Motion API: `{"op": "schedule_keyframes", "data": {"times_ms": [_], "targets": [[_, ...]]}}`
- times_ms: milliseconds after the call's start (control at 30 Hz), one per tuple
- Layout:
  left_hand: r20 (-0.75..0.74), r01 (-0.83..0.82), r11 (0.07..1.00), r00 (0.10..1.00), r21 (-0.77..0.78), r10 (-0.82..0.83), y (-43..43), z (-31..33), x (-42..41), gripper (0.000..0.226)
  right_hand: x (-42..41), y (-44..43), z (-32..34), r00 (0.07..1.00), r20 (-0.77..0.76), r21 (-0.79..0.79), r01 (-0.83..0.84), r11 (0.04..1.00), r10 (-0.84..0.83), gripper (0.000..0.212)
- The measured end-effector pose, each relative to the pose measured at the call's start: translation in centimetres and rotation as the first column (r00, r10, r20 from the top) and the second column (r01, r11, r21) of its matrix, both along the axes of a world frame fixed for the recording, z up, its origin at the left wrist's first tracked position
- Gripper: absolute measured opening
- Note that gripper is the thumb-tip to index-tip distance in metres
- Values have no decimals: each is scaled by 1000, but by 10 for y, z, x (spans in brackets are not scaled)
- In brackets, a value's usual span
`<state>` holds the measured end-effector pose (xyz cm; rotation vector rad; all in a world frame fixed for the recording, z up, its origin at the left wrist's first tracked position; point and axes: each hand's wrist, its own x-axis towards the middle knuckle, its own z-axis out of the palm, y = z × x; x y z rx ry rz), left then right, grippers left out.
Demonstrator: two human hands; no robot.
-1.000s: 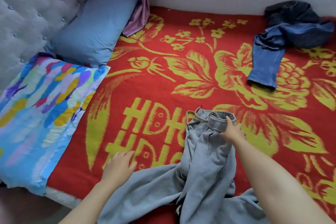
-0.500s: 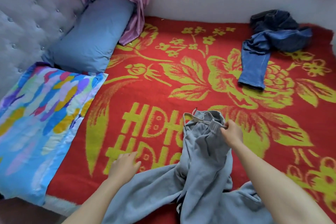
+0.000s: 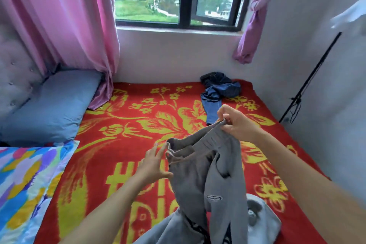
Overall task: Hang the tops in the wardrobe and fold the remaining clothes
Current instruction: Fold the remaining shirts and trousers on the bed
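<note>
Now: right hand (image 3: 239, 126) pinches grey trousers (image 3: 198, 176) waistband aloft; left hand (image 3: 152, 164) spread, just beside.

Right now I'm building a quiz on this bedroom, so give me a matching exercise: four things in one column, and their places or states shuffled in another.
1. sweatpants
2. jeans
3. blue pillow
4. left hand

A. crumpled, far side of the bed
B. open, fingers spread
C. held up at the waistband in the right hand's grip
D. against the headboard

Pairs: 1-C, 2-A, 3-D, 4-B
</note>
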<state>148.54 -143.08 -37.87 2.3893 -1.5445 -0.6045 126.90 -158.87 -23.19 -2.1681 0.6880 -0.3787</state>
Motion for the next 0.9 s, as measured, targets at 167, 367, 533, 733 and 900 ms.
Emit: {"op": "schedule_keyframes", "data": {"times_ms": [167,367,533,733,900], "targets": [[95,242,970,967,-27,-238,-7,61,16,117,-6,44,76,982,185,-67,51,996,-37,53],[-292,352,931,885,-91,-363,22,71,32,71,-25,68,87,872,389,-143,375,916,-296,69],[-249,402,900,866,-170,-434,47,67,36,22,-43,75,71,767,420,-109,573,812,-485,43],[-176,151,847,945,-510,-274,48,107,26,19,-67,55,59,599,460,-106,770,630,-655,28],[-59,66,697,986,-714,-155,39,171,-38,32,-107,35,65,388,525,-99,912,398,-758,18]]}}
